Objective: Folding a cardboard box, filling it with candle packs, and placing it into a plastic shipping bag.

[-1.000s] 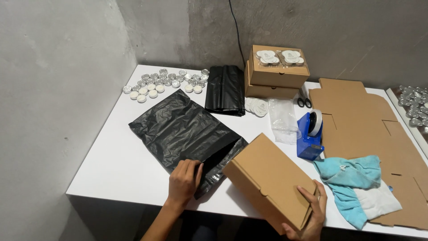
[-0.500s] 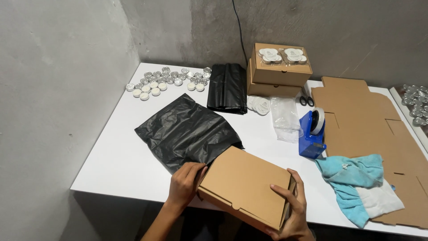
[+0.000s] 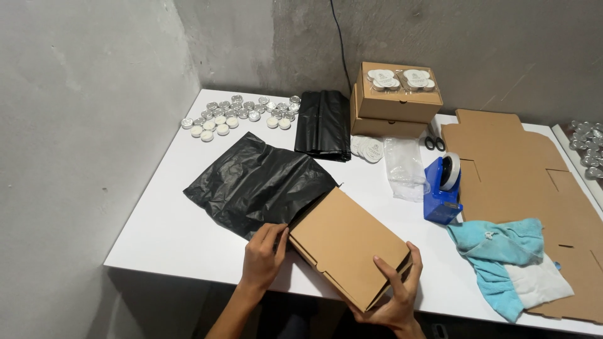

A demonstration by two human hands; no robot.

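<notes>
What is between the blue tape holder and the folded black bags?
In the head view, a clear plastic bag and some round white lids lie between the blue tape holder and the folded black bags.

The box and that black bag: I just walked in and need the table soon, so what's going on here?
A person holds a closed cardboard box at the table's near edge. The right hand grips its near corner, and the left hand rests at the mouth of a black bag, where the box's far end meets it. Around them lie small tins, a tape dispenser, flat cardboard and a blue cloth.
</notes>
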